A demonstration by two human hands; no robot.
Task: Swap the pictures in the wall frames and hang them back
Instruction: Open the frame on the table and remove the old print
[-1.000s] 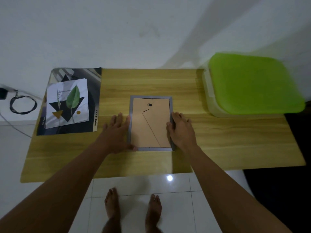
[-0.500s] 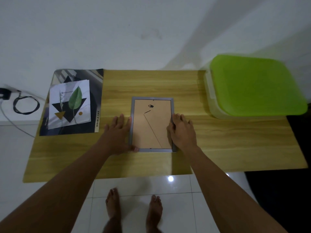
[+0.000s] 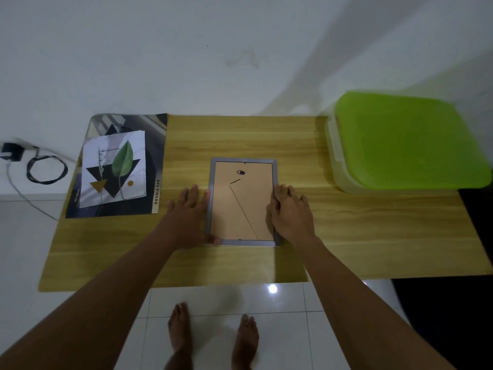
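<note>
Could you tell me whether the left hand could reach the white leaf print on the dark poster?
Probably yes: the left hand lies against the grey picture frame, and only bare wooden tabletop and dark poster separate it from the white leaf print.

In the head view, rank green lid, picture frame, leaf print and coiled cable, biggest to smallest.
1. green lid
2. picture frame
3. leaf print, close to the frame, so unsure
4. coiled cable

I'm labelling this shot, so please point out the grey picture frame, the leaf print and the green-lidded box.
grey picture frame [image 3: 241, 206], head view, middle of its brown backing board.
leaf print [image 3: 114, 169], head view, centre of the white sheet.
green-lidded box [image 3: 408, 140], head view, middle of the green lid.
</note>
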